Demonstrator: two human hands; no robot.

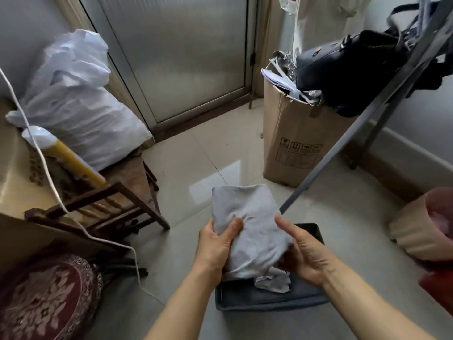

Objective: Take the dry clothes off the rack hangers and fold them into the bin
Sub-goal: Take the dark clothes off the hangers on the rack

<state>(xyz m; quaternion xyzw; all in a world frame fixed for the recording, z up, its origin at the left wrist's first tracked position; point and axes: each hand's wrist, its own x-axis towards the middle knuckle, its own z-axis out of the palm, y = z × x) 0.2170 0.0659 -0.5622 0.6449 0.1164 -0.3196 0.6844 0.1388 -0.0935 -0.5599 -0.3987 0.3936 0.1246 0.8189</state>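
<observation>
A folded light grey garment [250, 224] is held above the dark bin [311, 231] on the floor. My left hand [218, 244] grips its left edge, thumb on top of the cloth. My right hand [301, 251] holds its right side, thumb up and fingers underneath. Inside the bin lies folded blue-grey clothing [269, 295] with a crumpled pale piece on it. The grey rack leg [343, 146] slants from upper right down to the bin. A pale garment [326, 18] hangs at the top right.
A tall cardboard box [294, 146] with papers and a black bag [348, 69] stands behind the bin. A wooden chair [117, 200] with a white sack [73, 99] is at left, a patterned cushion [46, 298] lower left, a pink pot [434, 222] at right.
</observation>
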